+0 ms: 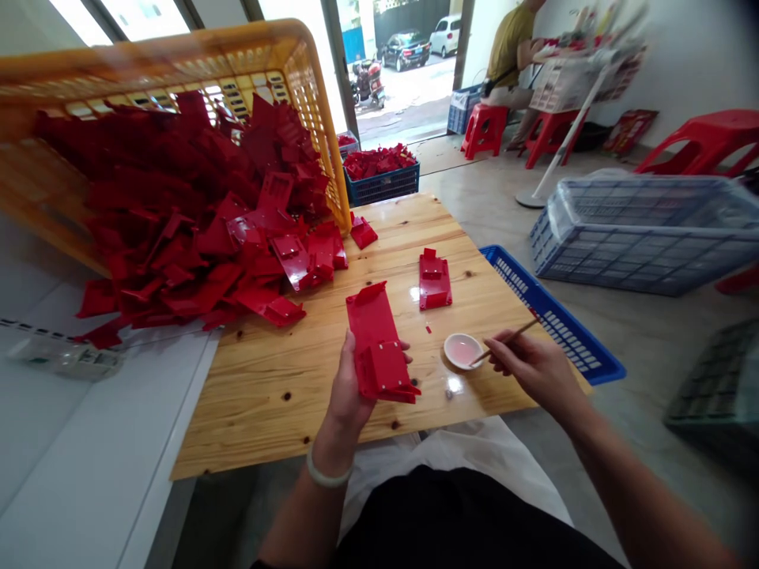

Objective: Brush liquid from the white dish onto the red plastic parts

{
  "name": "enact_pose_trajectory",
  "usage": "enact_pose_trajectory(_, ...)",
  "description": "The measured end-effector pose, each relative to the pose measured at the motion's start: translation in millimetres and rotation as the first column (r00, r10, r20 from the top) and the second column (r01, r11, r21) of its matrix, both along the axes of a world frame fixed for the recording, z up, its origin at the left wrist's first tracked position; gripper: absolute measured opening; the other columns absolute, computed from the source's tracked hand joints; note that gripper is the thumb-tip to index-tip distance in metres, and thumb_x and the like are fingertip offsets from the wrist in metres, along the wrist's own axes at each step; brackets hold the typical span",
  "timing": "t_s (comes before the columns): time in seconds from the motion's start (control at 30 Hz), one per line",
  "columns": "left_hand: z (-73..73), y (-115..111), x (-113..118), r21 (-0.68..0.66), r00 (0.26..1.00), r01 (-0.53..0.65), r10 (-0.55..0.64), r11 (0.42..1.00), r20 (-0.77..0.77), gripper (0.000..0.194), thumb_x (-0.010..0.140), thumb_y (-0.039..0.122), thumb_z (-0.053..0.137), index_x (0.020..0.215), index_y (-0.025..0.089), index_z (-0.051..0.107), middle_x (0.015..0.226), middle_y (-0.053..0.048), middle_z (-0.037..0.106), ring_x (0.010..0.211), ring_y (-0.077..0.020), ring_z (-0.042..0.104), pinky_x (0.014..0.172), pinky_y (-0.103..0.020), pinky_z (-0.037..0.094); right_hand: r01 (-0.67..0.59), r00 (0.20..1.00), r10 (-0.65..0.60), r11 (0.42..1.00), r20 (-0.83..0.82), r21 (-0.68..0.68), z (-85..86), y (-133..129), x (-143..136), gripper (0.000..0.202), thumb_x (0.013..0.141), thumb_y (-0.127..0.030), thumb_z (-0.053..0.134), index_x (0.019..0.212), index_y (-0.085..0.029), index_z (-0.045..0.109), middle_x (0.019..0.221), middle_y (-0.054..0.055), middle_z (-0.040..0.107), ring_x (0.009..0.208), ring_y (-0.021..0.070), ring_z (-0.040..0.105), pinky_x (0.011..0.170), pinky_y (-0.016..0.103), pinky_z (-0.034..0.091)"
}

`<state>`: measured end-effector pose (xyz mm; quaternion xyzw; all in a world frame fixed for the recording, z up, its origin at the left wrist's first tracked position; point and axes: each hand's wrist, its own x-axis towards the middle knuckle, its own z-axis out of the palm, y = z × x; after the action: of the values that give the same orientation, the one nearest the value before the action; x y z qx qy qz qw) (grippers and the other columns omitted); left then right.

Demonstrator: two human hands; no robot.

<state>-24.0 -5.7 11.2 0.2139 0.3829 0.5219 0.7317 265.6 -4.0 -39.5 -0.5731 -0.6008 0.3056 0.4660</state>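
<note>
My left hand [349,387] is closed around a red plastic part [376,328], a flat plate with a raised block at its near end, held above the wooden table [254,419]. In my right hand [534,367] is a thin brush [513,333], pinched like a pen. Its tip reaches into a small white dish [456,338] of pinkish liquid. Behind the dish lies another red part [435,280] of similar shape, with a tiny red scrap [428,329] near it.
A tipped yellow basket [329,103] spills many red parts [195,229] at the left. Beyond the table's right edge is a blue basket [551,316]. A larger blue crate [640,253] and a fan stand [569,134] are on the floor. One person [510,47] sits at the back.
</note>
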Motion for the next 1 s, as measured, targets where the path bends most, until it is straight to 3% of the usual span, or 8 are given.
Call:
enact_pose_trajectory(0.2, -4.3, -14, 14, -0.018, 0.998, -0.046, 0.045, 0.999, -0.053, 0.073, 0.099, 0.076, 0.055, 0.105, 0.008, 0.080, 0.103, -0.017, 0.083, 0.085, -0.0257, 0.079, 0.071, -0.032, 0.066, 0.107, 0.963, -0.071, 0.986, -0.261, 0.129, 39.0, -20, -27, 0.026, 0.102, -0.048, 0.075, 0.101, -0.023, 0.073, 0.079, 0.003, 0.078, 0.070, 0.0213, 0.077, 0.068, 0.032, 0.067)
enact_pose_trajectory(0.3, -4.9, -22, 21, -0.019, 0.993, -0.034, 0.031, 0.999, -0.116, 0.087, 0.082, 0.090, 0.066, 0.106, 0.009, 0.081, 0.110, -0.019, 0.083, 0.092, -0.0299, 0.080, 0.071, -0.034, 0.065, 0.050, 0.952, 0.024, 0.972, -0.305, 0.231, 59.3, -29, -48, 0.011, 0.105, -0.036, 0.073, 0.105, -0.025, 0.075, 0.087, 0.002, 0.080, 0.076, 0.0201, 0.079, 0.074, 0.031, 0.068)
enact_pose_trajectory(0.4, -5.3, -29, 23, -0.025, 0.982, 0.029, -0.033, 0.999, -0.188, 0.099, 0.075, 0.099, 0.062, 0.107, 0.008, 0.082, 0.109, -0.021, 0.083, 0.097, -0.0338, 0.079, 0.076, -0.036, 0.065, -0.057, 0.955, 0.150, 0.941, -0.258, 0.335, 70.8, -32, -63, 0.007, 0.106, -0.026, 0.070, 0.110, -0.028, 0.075, 0.097, 0.001, 0.081, 0.081, 0.0181, 0.080, 0.074, 0.028, 0.067)
enact_pose_trajectory(0.67, -0.7, -45, 17, 0.130, 0.906, -0.050, 0.100, 0.990, -0.411, 0.081, 0.093, 0.087, 0.056, 0.123, 0.015, 0.078, 0.119, -0.016, 0.081, 0.121, -0.0348, 0.073, 0.109, -0.044, 0.055, -0.193, 0.972, 0.232, 0.886, -0.041, 0.422, 80.9, -35, -77, 0.014, 0.106, -0.015, 0.067, 0.112, -0.026, 0.073, 0.096, 0.000, 0.078, 0.076, 0.0130, 0.076, 0.072, 0.023, 0.062)
enact_pose_trajectory(0.87, -5.3, -44, 18, 0.182, 0.912, -0.047, 0.116, 0.982, -0.392, 0.069, 0.096, 0.080, 0.058, 0.115, 0.017, 0.080, 0.123, -0.015, 0.080, 0.134, -0.0365, 0.067, 0.115, -0.045, 0.052, -0.251, 0.964, 0.264, 0.867, 0.031, 0.430, 74.7, -35, -80, 0.016, 0.106, -0.017, 0.067, 0.117, -0.028, 0.071, 0.101, 0.003, 0.079, 0.076, 0.0171, 0.077, 0.072, 0.030, 0.063)
enact_pose_trajectory(1.0, -11.9, -43, 13, 0.175, 0.955, -0.079, 0.125, 0.981, -0.270, 0.056, 0.097, 0.068, 0.067, 0.114, 0.017, 0.080, 0.127, -0.015, 0.080, 0.138, -0.0361, 0.064, 0.115, -0.041, 0.052, -0.237, 0.970, 0.236, 0.884, 0.052, 0.402, 73.5, -36, -82, 0.012, 0.107, -0.022, 0.067, 0.117, -0.028, 0.071, 0.100, 0.004, 0.078, 0.077, 0.0200, 0.076, 0.072, 0.035, 0.064)
